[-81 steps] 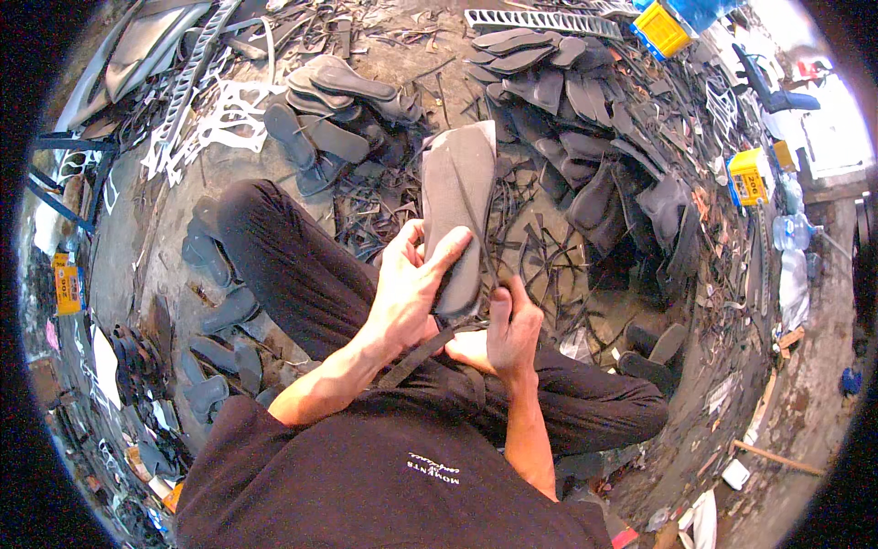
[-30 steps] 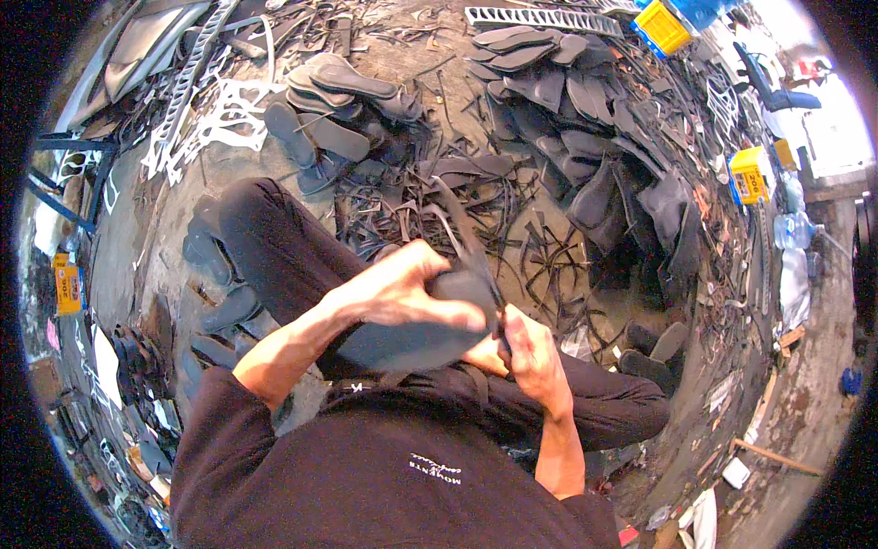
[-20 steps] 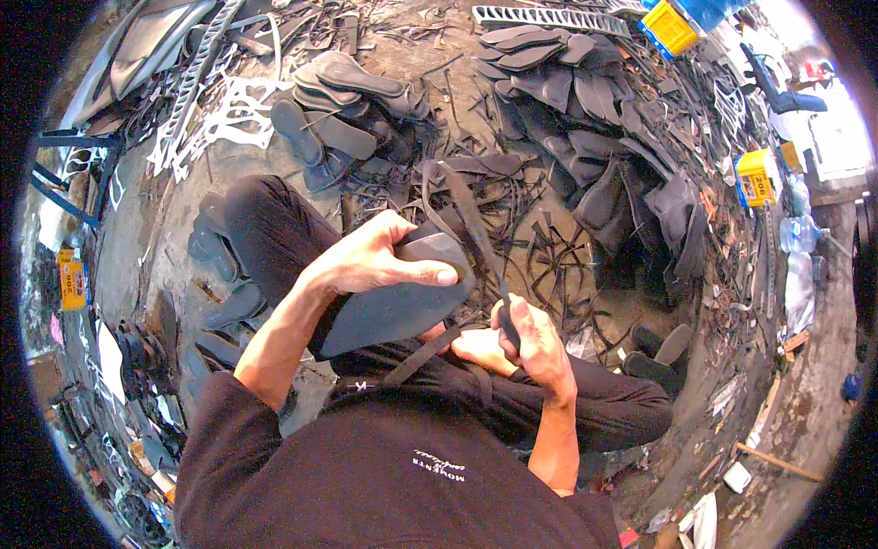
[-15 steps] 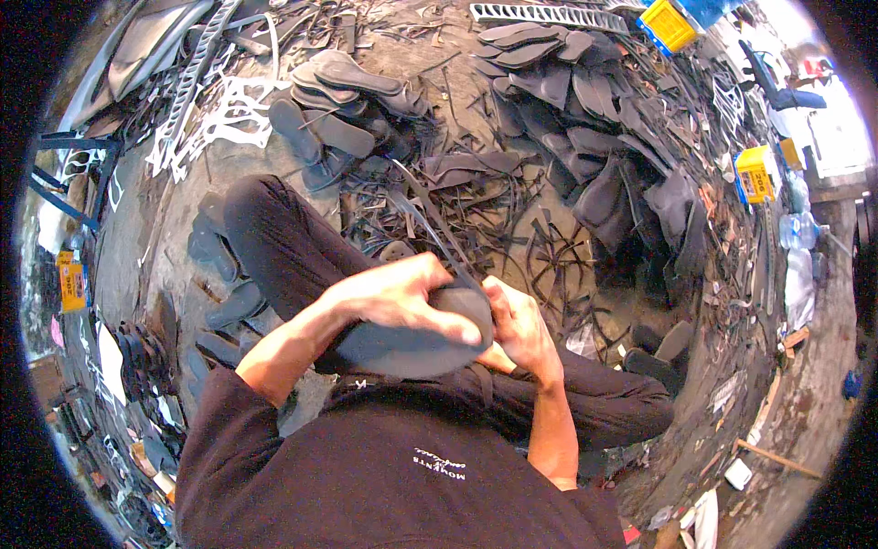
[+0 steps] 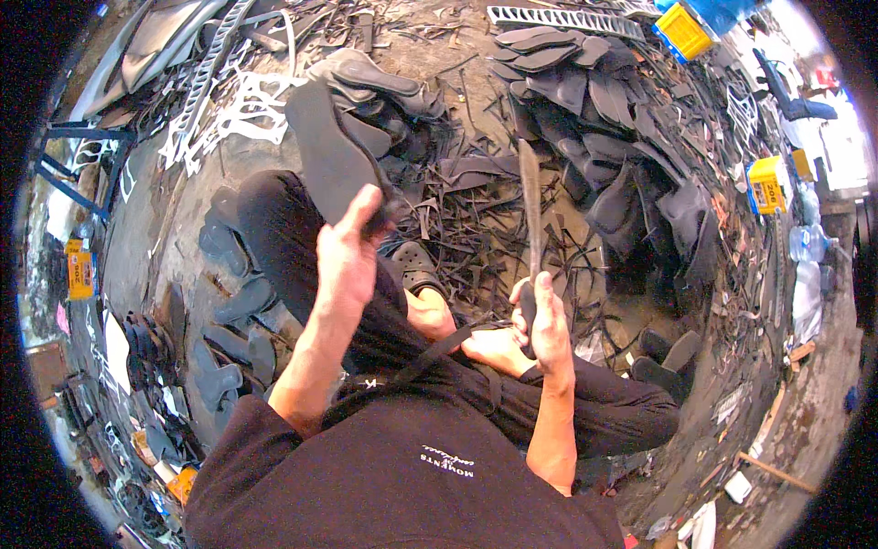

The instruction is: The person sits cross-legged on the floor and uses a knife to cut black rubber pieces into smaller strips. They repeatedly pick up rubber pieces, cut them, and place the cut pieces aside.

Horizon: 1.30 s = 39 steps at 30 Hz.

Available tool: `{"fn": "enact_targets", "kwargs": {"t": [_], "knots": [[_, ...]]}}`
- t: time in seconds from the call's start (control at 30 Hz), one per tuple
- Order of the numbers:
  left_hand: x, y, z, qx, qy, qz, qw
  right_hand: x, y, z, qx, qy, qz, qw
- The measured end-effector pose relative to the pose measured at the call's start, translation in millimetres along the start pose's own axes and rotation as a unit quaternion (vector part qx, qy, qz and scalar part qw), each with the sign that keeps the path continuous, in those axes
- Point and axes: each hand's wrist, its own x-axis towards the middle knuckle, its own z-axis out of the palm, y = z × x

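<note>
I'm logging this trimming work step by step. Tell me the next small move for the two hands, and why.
Probably bring the dark grey rubber sole and the long knife blade together. The left hand holds the sole raised and apart, the right hand grips the knife upright, and the two do not touch.

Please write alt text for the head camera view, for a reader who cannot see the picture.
A seated person's left hand lifts a dark grey rubber sandal sole, while the right hand grips a long knife pointing upward. Piles of dark soles and rubber offcuts cover the dirt floor, with yellow crates at the far edge.
</note>
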Motion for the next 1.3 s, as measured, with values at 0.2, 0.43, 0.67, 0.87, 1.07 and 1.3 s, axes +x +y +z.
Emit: {"fn": "enact_targets", "kwargs": {"t": [0.2, 0.43, 0.67, 0.87, 1.07, 1.3], "knots": [[-55.0, -27.8, 23.9, 0.027, 0.005, -0.097, 0.995, 0.1, -19.7, 67.7, -0.059, 0.003, -0.078, 0.995], [-77.2, -24.6, 40.6, 0.068, -0.025, -0.042, 0.997, 18.7, -18.1, 87.5, 0.042, 0.098, -0.163, 0.981], [-65.8, -26.6, 28.7, 0.039, -0.006, -0.03, 0.999, 25.9, -15.9, 66.5, -0.205, 0.174, -0.318, 0.909], [-57.9, -9.6, 23.7, 0.006, 0.068, -0.058, 0.996, -25.7, -10.9, 74.7, -0.211, 0.023, -0.176, 0.961], [-67.7, 5.3, 33.3, -0.06, 0.092, -0.085, 0.99, -59.2, 14.8, 77.4, -0.333, 0.008, -0.21, 0.919], [-76.2, -7.1, 6.0, -0.028, 0.046, -0.088, 0.995, -43.3, 3.8, 84.7, -0.34, -0.004, -0.193, 0.92]]}}
